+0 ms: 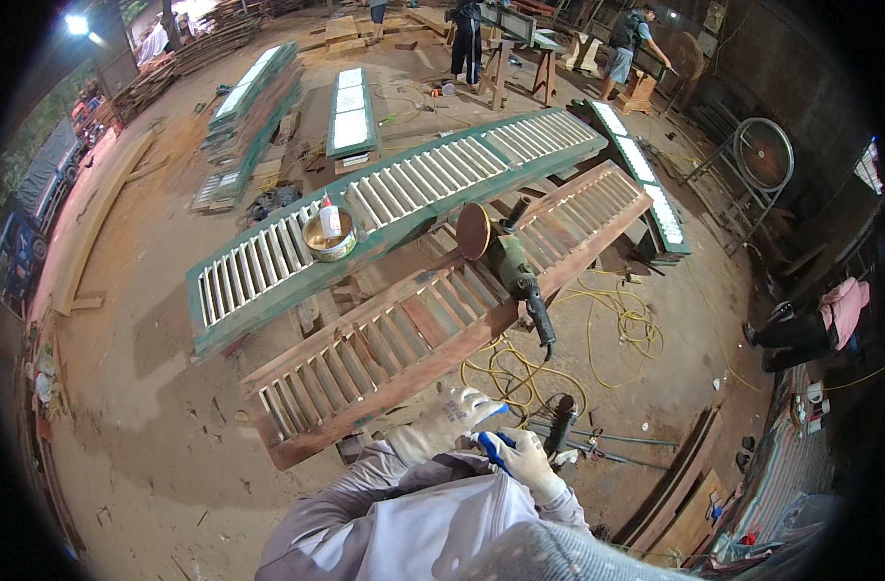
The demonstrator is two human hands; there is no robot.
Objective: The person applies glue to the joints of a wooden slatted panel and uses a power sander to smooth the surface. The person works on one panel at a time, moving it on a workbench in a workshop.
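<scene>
Both my hands wear pale work gloves and meet close to my chest at the lower middle. My left hand (pixel 445 422) lies over a small blue-handled thing (pixel 492 447), and my right hand (pixel 527 462) has its fingers closed around it. Just beyond them lies a long bare-wood louvered shutter (pixel 403 334) on supports. A green angle grinder (pixel 508 266) with a round sanding disc rests on that shutter, its black cord hanging off the near edge. A second, green-painted louvered shutter (pixel 268 254) lies behind, with a round tin (pixel 330 235) standing on it.
Yellow cable (pixel 612 324) coils on the dirt floor to the right. More green shutters (pixel 350 111) and stacked boards lie farther back. Two people stand at trestles (pixel 520 58) at the far end. A seated person's legs (pixel 801 329) show at right, beside a large round machine wheel (pixel 764 153).
</scene>
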